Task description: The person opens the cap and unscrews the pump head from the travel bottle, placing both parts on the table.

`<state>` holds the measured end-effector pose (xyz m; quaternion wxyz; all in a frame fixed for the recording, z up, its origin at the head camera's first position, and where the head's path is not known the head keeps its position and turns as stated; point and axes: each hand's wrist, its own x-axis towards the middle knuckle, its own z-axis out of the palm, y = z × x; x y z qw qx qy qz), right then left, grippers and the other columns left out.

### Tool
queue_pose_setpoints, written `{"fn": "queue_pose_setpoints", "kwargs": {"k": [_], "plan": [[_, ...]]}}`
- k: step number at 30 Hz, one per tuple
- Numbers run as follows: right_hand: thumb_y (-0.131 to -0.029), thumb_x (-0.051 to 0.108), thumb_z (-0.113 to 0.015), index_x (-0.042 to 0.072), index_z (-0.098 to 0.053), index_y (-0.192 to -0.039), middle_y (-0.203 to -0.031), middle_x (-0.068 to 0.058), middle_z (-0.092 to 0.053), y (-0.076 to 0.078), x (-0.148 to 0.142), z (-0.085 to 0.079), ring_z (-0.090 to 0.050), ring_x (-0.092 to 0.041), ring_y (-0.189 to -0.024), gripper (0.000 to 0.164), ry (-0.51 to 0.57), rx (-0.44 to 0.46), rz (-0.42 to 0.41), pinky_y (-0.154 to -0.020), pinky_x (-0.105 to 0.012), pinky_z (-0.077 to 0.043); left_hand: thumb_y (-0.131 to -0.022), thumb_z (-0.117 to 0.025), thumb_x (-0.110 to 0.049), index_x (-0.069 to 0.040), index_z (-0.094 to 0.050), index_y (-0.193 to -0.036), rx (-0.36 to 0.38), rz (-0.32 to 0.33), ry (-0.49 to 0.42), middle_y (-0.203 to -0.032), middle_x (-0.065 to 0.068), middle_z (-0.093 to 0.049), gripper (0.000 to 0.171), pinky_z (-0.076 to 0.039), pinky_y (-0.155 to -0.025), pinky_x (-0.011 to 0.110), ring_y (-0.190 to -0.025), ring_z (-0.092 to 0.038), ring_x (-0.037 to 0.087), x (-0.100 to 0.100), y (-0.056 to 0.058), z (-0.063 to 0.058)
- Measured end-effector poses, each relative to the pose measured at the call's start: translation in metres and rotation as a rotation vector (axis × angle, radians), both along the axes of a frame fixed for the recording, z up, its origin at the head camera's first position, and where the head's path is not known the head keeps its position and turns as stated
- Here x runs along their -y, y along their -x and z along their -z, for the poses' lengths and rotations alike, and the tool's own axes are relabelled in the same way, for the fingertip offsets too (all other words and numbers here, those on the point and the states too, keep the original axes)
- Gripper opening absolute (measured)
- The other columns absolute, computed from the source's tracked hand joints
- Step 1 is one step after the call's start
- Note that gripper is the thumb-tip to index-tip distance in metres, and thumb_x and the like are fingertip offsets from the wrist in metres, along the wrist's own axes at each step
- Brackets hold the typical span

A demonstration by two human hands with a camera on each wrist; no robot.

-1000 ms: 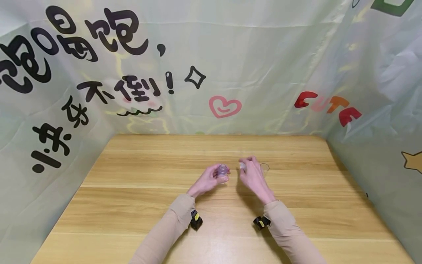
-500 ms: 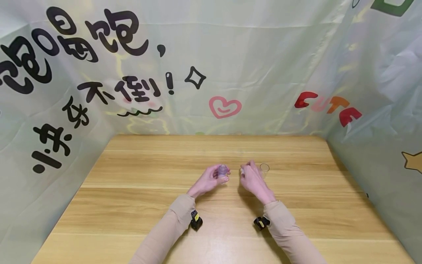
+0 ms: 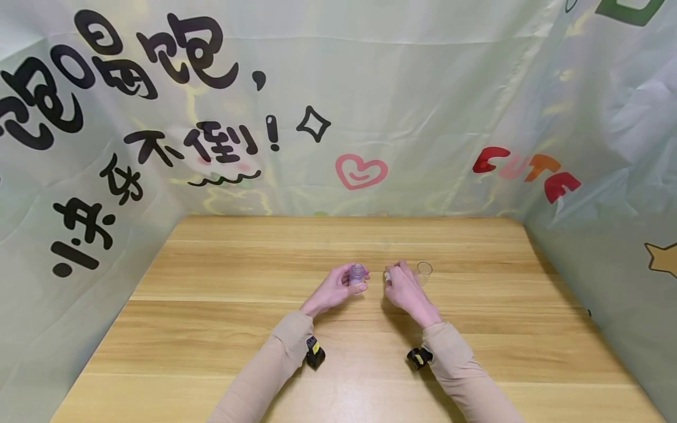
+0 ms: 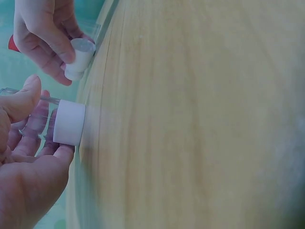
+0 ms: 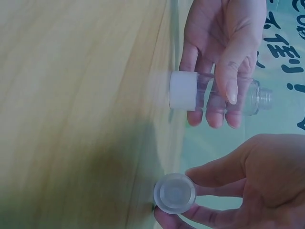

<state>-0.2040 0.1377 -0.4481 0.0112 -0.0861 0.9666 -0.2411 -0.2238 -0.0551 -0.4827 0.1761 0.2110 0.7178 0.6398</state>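
Observation:
My left hand (image 3: 338, 285) grips a small clear bottle (image 5: 214, 93), its thumb on one side and fingers along the other. The bottle has a white base (image 4: 69, 123) and a bare threaded neck (image 5: 265, 98). To the right, my right hand (image 3: 406, 288) pinches a small white cap (image 5: 175, 193) between thumb and fingers. In the right wrist view the cap's round end faces the camera. It appears held at or just above the tabletop, apart from the bottle. What the cap looks like is mostly hidden by fingers in the head view.
A thin dark ring (image 3: 425, 268), seemingly the rim of a clear object, is just beyond my right hand on the wooden table (image 3: 238, 329). Printed cloth walls (image 3: 423, 106) enclose the back and sides. A black camera is strapped at each wrist.
My right hand has dipped slightly with the white cap, its fingers shifting around it, and more of the ring shows behind. The left hand and bottle stay put.

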Motion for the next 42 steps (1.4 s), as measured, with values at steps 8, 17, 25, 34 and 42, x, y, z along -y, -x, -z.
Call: {"fn": "queue_pose_setpoints", "kwargs": {"k": [8, 17, 25, 34, 42], "plan": [[-0.081, -0.009, -0.055, -0.004, -0.065, -0.092, -0.106, -0.025, -0.060, 0.0006, -0.0004, 0.0007, -0.061, -0.036, -0.092, 0.015, -0.012, 0.016, -0.002, -0.085, -0.052, -0.058, -0.095, -0.062, -0.001, 0.009, -0.049, -0.137, 0.002, 0.005, -0.003, -0.139, 0.031, -0.056, 0.045, -0.054, -0.107, 0.037, -0.132, -0.054, 0.044, 0.0001, 0.0003, 0.0004], [-0.081, -0.009, -0.054, -0.005, -0.065, -0.095, -0.105, -0.026, -0.061, 0.0001, -0.0022, 0.0009, -0.061, -0.037, -0.094, 0.019, -0.008, 0.020, -0.018, -0.086, -0.053, -0.058, -0.095, -0.062, 0.000, 0.010, -0.048, -0.138, 0.013, 0.005, -0.010, -0.138, 0.031, -0.056, 0.046, -0.054, -0.106, 0.036, -0.132, -0.054, 0.044, -0.0006, -0.0002, 0.0004], [-0.086, -0.005, -0.053, -0.005, -0.065, -0.101, -0.121, -0.032, -0.060, -0.0004, -0.0029, 0.0012, -0.060, -0.048, -0.111, 0.019, -0.003, 0.010, -0.023, -0.099, -0.059, -0.054, -0.095, -0.062, -0.001, 0.010, -0.048, -0.137, 0.013, 0.005, -0.007, -0.139, 0.031, -0.056, 0.046, -0.055, -0.104, 0.035, -0.131, -0.054, 0.044, -0.0002, 0.0003, 0.0008], [-0.096, 0.002, -0.049, -0.015, -0.051, -0.135, -0.149, -0.040, -0.040, -0.0024, -0.0026, -0.0020, -0.040, -0.057, -0.138, 0.042, 0.049, -0.012, -0.036, -0.117, -0.067, -0.032, -0.095, -0.062, 0.000, 0.009, -0.049, -0.138, 0.013, -0.005, 0.004, -0.139, 0.030, -0.056, 0.046, -0.055, -0.104, 0.035, -0.132, -0.054, 0.043, -0.0005, -0.0006, -0.0006], [-0.097, 0.016, -0.059, -0.010, -0.039, -0.148, -0.161, -0.033, -0.023, -0.0072, -0.0072, -0.0048, -0.031, -0.054, -0.145, 0.060, 0.118, -0.075, -0.045, -0.117, -0.068, -0.030, -0.095, -0.062, -0.003, 0.007, -0.044, -0.143, 0.016, -0.006, 0.001, -0.141, 0.029, -0.055, 0.052, -0.056, -0.103, 0.036, -0.132, -0.054, 0.043, -0.0020, -0.0022, -0.0024]]}}
